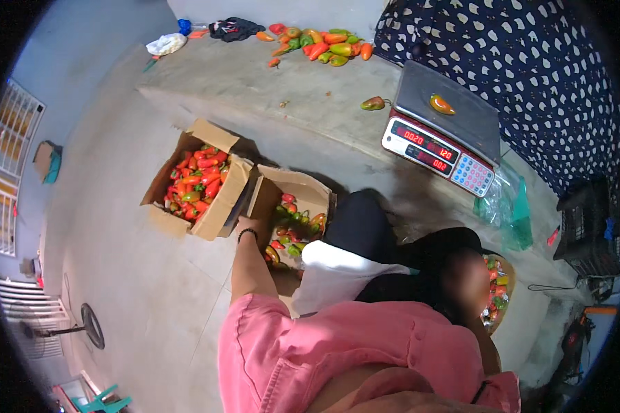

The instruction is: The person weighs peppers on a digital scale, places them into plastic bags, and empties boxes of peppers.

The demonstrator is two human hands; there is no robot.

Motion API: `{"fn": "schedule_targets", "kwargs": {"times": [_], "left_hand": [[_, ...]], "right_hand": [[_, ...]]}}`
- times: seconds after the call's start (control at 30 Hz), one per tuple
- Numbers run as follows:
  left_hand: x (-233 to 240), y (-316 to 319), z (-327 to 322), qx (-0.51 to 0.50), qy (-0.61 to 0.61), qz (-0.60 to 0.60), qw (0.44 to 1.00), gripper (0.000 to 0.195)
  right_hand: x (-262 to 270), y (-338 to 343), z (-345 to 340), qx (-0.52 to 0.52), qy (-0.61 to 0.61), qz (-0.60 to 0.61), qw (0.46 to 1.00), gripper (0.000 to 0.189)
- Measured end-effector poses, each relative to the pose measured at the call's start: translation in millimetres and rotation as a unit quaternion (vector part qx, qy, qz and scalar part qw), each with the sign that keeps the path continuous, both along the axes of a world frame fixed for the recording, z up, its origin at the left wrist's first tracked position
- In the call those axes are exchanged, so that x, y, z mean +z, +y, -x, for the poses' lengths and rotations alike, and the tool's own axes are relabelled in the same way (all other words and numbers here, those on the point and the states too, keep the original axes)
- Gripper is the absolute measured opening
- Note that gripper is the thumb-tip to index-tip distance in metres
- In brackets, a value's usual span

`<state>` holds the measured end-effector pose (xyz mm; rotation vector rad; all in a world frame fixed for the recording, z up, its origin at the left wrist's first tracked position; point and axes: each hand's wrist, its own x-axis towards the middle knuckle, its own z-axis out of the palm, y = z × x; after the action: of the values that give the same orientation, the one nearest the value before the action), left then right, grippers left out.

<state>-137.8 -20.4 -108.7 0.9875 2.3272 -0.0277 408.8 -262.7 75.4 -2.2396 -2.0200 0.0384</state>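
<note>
My left hand (247,225), with a dark bead bracelet at the wrist, grips the left edge of an open cardboard box (293,181). Inside that box lie red, green and mixed-colour peppers (289,227), partly covered by my leg and a white cloth (341,279). My right hand (467,289) is blurred beside my dark-clothed knee, so its fingers cannot be made out. Close to it stands a container of peppers (497,289), some with shiny clear wrap, partly hidden. A fuller cardboard box (219,128) of mostly red peppers (199,178) stands left of the gripped box.
On the concrete ledge (212,67) sit a pepper pile (323,44), a single pepper (374,103) and a digital scale (439,149) bearing one orange pepper (442,104). Plastic bags (511,206) hang by the scale. A black crate (589,232) stands right; a fan (92,326) is left.
</note>
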Motion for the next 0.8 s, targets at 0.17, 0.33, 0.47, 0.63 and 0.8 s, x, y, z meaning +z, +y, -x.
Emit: {"fn": "schedule_targets", "kwargs": {"times": [0.17,0.33,0.47,0.63,0.8], "left_hand": [[-25,-27,25,-0.081,0.064,-0.054,0.993,0.028],[-5,-55,58,-0.119,0.075,-0.096,0.985,0.029],[10,-79,112,-0.197,0.125,-0.125,0.964,0.028],[142,-77,63,-0.233,0.142,-0.251,0.929,0.031],[193,-95,70,-0.193,0.18,-0.324,0.908,0.024]], "right_hand": [[3,6,5,0.024,-0.021,-0.007,0.999,0.041],[3,11,7,0.077,-0.024,-0.063,0.995,0.038],[6,35,18,0.111,0.001,-0.083,0.99,0.036],[18,68,52,0.152,0.199,-0.154,0.956,0.034],[67,120,132,0.289,0.305,-0.118,0.9,0.048]]}}
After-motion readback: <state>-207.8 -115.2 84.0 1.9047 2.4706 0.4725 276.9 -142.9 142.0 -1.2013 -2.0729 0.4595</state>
